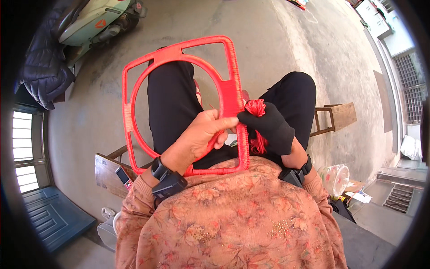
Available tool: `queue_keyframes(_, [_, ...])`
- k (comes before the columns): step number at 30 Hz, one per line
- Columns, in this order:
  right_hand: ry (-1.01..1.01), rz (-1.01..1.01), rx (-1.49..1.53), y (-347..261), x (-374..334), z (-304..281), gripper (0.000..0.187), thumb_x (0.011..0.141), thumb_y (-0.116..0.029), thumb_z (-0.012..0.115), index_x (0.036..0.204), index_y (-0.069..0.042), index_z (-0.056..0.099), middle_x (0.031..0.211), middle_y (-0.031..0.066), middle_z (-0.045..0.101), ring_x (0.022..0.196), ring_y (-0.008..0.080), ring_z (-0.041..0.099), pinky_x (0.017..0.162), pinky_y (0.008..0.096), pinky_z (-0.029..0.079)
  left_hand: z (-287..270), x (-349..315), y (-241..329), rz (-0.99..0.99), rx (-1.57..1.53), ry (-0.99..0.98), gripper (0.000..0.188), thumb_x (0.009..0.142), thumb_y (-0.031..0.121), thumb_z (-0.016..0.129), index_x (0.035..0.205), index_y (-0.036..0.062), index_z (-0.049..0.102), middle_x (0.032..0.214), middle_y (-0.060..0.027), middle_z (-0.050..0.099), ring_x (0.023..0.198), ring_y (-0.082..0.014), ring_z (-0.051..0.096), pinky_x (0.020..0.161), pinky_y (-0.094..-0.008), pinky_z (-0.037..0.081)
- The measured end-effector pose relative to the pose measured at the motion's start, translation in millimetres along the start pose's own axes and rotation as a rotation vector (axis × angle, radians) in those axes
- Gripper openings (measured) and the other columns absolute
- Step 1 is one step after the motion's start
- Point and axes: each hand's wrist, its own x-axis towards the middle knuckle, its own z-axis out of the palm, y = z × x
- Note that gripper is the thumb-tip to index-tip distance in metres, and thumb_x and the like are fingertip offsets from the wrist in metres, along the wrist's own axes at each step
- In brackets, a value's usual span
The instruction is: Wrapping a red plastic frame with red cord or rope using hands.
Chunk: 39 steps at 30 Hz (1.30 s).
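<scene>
A red cord-wrapped frame, square with rounded corners and a ring inside it, stands tilted over my lap. My bare left hand is closed on its right side, with the thumb pressed along the edge. Close beside it, my right hand in a black glove is closed around a bundle of red cord. One end of the bundle sticks out above the fist and loose strands hang below. The right thumb meets the frame's edge near my left thumb.
A wooden stool stands right of my knees. On the left, a wooden bench carries a small phone. A pale scooter and a dark padded jacket are at the far left. A clear plastic container sits by my right elbow.
</scene>
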Motion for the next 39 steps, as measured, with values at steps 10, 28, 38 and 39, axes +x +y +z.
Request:
queue_keyframes(10, [-0.077,0.069,-0.020,6,-25,-28,0.021,0.089,-0.022,0.064,0.086,-0.002,0.064,0.069,-0.0005,0.059,0.065,0.0066,0.056,0.058,0.0234,0.044,-3,11,7,0.067,-0.016,0.022,0.014,0.092,0.016,0.059,0.094,0.0017,0.059,0.079,-0.0048,0.061,0.044,-0.0082,0.050,0.037,-0.0208,0.039])
queue_keyframes(28, [-0.095,-0.226,0.735,-24,5,-1,0.020,0.093,-0.024,0.056,0.079,-0.010,0.051,0.066,0.0006,0.050,0.059,0.0115,0.049,0.052,0.0253,0.037,-1,28,15,0.009,0.092,-0.008,0.018,0.083,0.007,0.066,0.096,0.0065,0.052,0.058,0.0020,0.048,0.035,-0.0062,0.038,0.033,-0.0229,0.028])
queue_keyframes(38, [-0.024,-0.068,0.965,9,19,-30,0.021,0.093,-0.025,0.057,0.079,-0.010,0.053,0.064,0.0001,0.050,0.051,0.0108,0.046,0.046,0.0258,0.038,-5,20,7,0.073,0.100,-0.079,0.032,0.092,0.022,0.061,0.111,-0.0031,0.062,0.073,0.0000,0.058,0.041,-0.0045,0.038,0.036,-0.0207,0.030])
queue_keyframes(39, [0.058,-0.013,0.755,5,15,-33,0.020,0.094,-0.026,0.056,0.085,-0.008,0.057,0.070,0.0027,0.056,0.056,0.0126,0.052,0.050,0.0260,0.043,-2,19,11,0.062,0.038,-0.061,0.026,0.094,0.025,0.058,0.101,0.0003,0.060,0.068,-0.0002,0.056,0.039,-0.0051,0.039,0.035,-0.0209,0.030])
